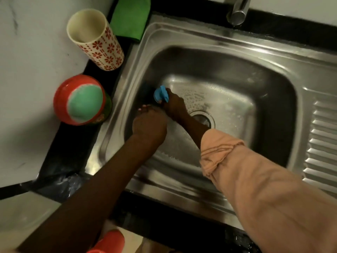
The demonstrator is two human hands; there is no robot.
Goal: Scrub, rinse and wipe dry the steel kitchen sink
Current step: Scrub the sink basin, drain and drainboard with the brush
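Note:
The steel sink fills the middle of the head view, its basin wet and soapy around the drain. My right hand reaches into the basin and grips a blue scrubber, pressed against the basin's left wall. My left hand hovers just beside it over the left part of the basin, fingers curled and nothing visible in them. A green cloth lies on the counter beyond the sink's far left corner.
The tap spout hangs over the sink's back rim. A cream cup with red flowers and a red bowl holding a green sponge stand on the black counter edge left of the sink. The ribbed drainboard lies right.

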